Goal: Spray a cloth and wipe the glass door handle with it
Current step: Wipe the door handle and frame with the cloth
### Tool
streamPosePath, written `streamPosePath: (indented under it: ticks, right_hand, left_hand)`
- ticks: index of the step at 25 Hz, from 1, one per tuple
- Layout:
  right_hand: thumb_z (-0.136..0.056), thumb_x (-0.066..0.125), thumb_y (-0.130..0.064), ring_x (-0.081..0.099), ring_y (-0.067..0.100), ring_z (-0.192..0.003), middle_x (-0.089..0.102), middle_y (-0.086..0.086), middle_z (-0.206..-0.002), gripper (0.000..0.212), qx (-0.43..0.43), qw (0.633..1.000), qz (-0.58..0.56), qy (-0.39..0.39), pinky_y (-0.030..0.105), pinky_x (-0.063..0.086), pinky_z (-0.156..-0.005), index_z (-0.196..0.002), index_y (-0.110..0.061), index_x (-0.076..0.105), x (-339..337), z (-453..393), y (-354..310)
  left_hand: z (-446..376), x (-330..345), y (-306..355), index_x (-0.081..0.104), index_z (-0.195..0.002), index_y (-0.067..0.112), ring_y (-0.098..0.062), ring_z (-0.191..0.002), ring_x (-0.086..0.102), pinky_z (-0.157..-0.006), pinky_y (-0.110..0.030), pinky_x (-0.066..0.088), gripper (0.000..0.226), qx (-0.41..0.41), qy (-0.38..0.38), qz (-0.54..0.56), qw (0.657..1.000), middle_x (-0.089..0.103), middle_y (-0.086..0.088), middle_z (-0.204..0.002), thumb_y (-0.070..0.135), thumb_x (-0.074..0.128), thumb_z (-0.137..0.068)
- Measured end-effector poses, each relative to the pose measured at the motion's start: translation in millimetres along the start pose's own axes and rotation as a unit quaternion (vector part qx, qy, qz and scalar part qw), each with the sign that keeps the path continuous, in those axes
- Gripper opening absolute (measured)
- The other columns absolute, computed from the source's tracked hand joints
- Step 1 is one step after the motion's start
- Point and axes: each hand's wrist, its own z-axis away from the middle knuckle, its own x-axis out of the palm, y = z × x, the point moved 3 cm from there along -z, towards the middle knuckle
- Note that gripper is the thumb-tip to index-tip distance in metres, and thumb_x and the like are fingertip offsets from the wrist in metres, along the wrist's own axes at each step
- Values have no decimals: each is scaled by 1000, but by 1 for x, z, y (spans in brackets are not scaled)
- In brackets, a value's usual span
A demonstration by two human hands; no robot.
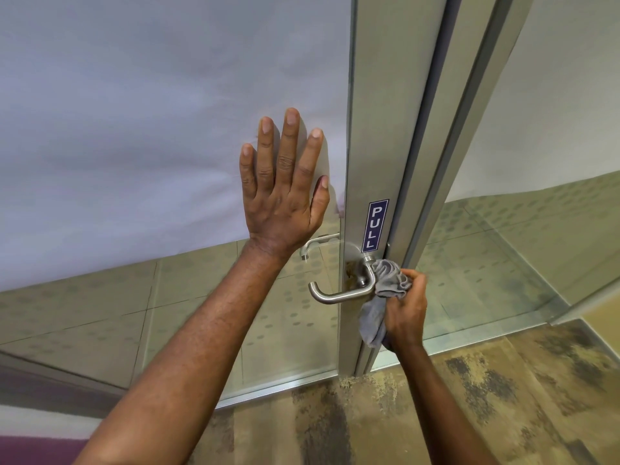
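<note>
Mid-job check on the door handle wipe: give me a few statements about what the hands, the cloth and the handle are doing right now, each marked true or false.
1. The right hand holds a bunched grey cloth against the metal lever handle. True.
2. The left hand is gripping the handle. False: it lies flat, fingers spread, on the frosted glass panel above the handle.
3. A blue sign on the door frame reads PUSH. False: it reads PULL.
4. The cloth touches the handle near its pivot end, by the frame. True.
5. A spray bottle is in the left hand. False: that hand is empty and no bottle is in view.
</note>
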Motion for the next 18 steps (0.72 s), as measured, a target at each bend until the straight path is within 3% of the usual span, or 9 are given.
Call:
streamPosePath:
  ticks: [3,5,7,10,14,18]
  right_hand:
    - [-95,69,-14,67,14,-102,63,-5,-113,40,-86,995,-43,10,28,59,-85,-122,-35,49,2,-16,-23]
    - [-94,64,-19,59,0,-104,50,-6,-118,37,-145,989,38,12,12,51,-86,-128,-26,52,8,-20,-30]
    - [-97,58,-25,54,-8,-105,41,-10,-120,36,-150,985,89,11,5,48,-86,-132,-18,55,14,-14,-21]
    - [-100,57,-24,57,5,-100,44,-2,-121,36,-104,988,114,9,16,54,-87,-134,-13,56,18,0,14]
    - [-97,63,-4,61,22,-99,48,5,-119,32,30,990,138,-25,38,58,-88,-127,-12,60,26,17,63]
    - [-101,56,-6,53,14,-89,47,3,-105,15,94,982,153,-61,19,45,-74,-114,-12,56,30,23,91]
  left_hand:
    - [0,1,-1,38,-159,18,-39,-154,12,-133,-45,-3,58,-2,-3,1,1000,28,-15,-164,39,49,-107]
    - [0,1,0,37,-159,18,-40,-153,15,-133,-45,-3,58,-5,-4,3,1000,28,-15,-164,40,48,-107]
    - [0,1,1,36,-159,19,-40,-153,16,-133,-45,-3,57,-1,-5,-5,1000,27,-15,-164,40,47,-107]
    - [0,1,-1,37,-159,19,-38,-155,11,-133,-46,-2,56,-4,-9,-1,1000,27,-15,-164,40,45,-108]
    - [1,3,-1,39,-158,18,-37,-155,11,-133,-46,-1,56,-8,-9,2,1000,30,-15,-164,41,44,-108]
    - [1,3,-2,38,-158,19,-41,-153,18,-133,-45,-2,55,-11,-8,2,1000,28,-15,-163,41,42,-108]
